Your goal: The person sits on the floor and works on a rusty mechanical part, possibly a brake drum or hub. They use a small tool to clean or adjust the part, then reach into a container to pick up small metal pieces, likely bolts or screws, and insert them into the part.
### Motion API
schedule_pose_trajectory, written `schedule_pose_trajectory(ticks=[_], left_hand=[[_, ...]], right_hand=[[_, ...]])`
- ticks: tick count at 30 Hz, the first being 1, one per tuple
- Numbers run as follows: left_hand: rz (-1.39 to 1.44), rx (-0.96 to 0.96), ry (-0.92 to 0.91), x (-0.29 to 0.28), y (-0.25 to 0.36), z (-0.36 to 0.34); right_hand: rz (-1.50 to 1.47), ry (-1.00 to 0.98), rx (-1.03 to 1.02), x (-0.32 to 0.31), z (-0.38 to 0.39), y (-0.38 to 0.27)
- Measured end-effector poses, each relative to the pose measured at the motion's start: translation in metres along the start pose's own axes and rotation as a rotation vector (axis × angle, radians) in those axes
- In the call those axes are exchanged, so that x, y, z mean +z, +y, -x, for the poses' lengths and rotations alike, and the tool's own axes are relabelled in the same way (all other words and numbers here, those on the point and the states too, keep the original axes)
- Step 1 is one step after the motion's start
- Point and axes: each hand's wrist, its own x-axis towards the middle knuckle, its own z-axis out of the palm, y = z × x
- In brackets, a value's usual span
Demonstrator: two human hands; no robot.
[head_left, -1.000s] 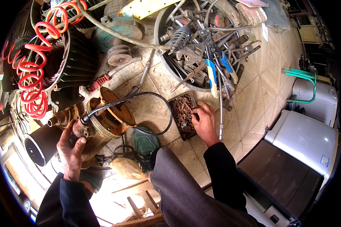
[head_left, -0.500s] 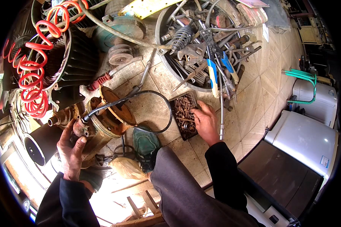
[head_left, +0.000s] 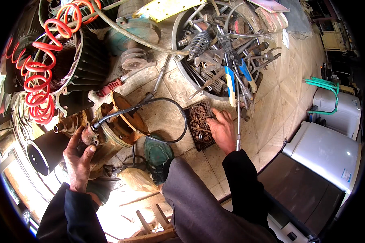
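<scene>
Floor: pale tan tiles point(head_left: 290, 87) w/ diagonal grooves, dusty, in strong daylight. Right: two white appliances point(head_left: 330, 152), green hoses point(head_left: 322, 84) over the far one; dark cabinet point(head_left: 300, 190) near right. Far left: black finned motor housing point(head_left: 87, 60) w/ red coiled hose point(head_left: 36, 81).

Head camera looks steeply down, near the floor point(head_left: 271, 121).

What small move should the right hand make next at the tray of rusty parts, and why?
Probably close the fingertips on one small piece and lift it out. The right hand rests flat, fingers spread over the tray of rusty parts, gripping nothing clearly, while the left hand steadies the rusty motor.
</scene>
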Motion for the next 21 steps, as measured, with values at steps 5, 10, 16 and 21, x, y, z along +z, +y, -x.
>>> schedule_pose_trajectory(ticks=[5,10,16,21], left_hand=[[-0.034,-0.003,0.006,-0.001,-0.001,0.000],[-0.037,0.000,0.034,-0.005,-0.003,0.002],[-0.109,0.007,-0.018,-0.003,0.000,-0.001],[-0.032,-0.016,0.000,0.001,0.010,0.000]], right_hand=[[-0.236,0.173,0.173,0.004,0.007,-0.010],[-1.025,0.239,0.607,0.000,0.028,-0.059],[-2.130,0.108,0.410,-0.002,0.004,-0.126],[-2.077,0.047,0.302,-0.006,-0.012,-0.136]])
